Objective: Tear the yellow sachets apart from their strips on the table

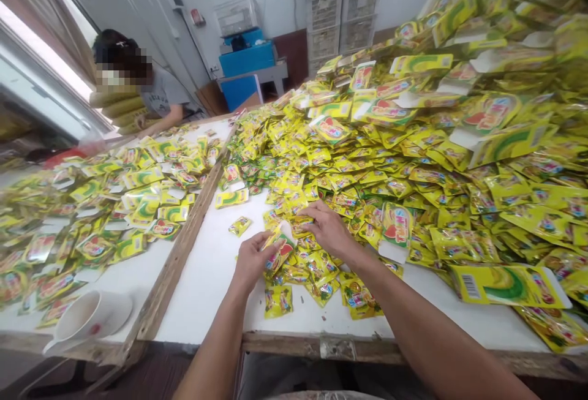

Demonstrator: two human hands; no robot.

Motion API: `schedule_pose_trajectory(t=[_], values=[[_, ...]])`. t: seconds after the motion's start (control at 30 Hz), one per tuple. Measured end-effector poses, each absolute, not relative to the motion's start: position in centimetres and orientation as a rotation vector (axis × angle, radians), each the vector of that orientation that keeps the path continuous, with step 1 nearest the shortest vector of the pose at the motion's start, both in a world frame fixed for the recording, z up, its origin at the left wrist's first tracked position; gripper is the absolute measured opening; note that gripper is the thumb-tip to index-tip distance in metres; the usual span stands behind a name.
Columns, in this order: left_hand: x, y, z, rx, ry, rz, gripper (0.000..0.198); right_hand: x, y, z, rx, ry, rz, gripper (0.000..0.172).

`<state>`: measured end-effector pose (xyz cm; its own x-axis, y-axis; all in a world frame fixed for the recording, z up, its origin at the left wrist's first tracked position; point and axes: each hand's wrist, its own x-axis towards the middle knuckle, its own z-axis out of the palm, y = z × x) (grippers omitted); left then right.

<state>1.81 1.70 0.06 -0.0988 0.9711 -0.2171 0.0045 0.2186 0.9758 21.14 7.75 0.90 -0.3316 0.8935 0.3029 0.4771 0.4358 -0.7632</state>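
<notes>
Left hand (pixel 252 259): clamped on one yellow box (pixel 283 253), thumb across its front, above loose packets (pixel 320 266) on the white table (pixel 206 277). Right hand (pixel 327 228): fingers partly curled, near the box, at a yellow packet (pixel 299 226); whether gripped, cannot tell.

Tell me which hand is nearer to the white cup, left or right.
Left. The left hand, holding a yellow box, is right of the white cup, across the wooden strip; the right hand is farther right, by the yellow packets.
</notes>
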Motion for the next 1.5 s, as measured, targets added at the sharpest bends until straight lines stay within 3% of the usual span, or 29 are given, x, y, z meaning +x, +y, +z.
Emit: schedule_pose_trajectory(t=[0.17, 0.47, 0.7, 0.83, 0.97, 1.1, 1.23, 1.37, 1.5], values=[[2.1, 1.6, -0.6, 0.967, 1.400, 1.158, 0.044, 21.5, 7.9, 1.1, -1.178, -1.869, 0.662, 0.007], [2.5, 1.0, 0.1, 0.986, 1.339, 1.129, 0.042, 21.5, 7.0, 2.2, -0.978, -2.266, 0.678, 0.019], [1.3, 0.5, 1.3, 1.064, 1.242, 0.899, 0.034, 20.1, 6.3, 1.7, -1.030, -2.183, 1.045, 0.010], [-0.6, 0.0, 1.8, 0.843, 1.242, 1.018, 0.043, 18.3, 7.4, 2.9, -1.050, -1.958, 1.178, 0.022], [-3.1, -0.6, 1.3, 0.608, 1.278, 1.243, 0.056, 15.4, 11.7, 5.7, -1.189, -2.124, 0.751, 0.025], [-5.1, -0.9, 0.6, 0.513, 1.269, 1.364, 0.060, 10.8, 17.5, 6.3, -1.352, -2.574, 0.149, 0.045], [-6.3, -0.3, 0.1, 0.466, 1.273, 1.396, 0.062, 6.8, 21.9, 4.2, -1.462, -2.664, -0.013, 0.056], [-6.9, 0.6, -0.1, 0.474, 1.285, 1.431, 0.064, 5.7, 24.2, 2.8, -1.550, -2.643, -0.077, 0.036], [-7.0, 1.0, 0.0, 0.451, 1.276, 1.475, 0.068, 6.7, 24.5, 4.2, -1.498, -2.663, -0.100, 0.032]])
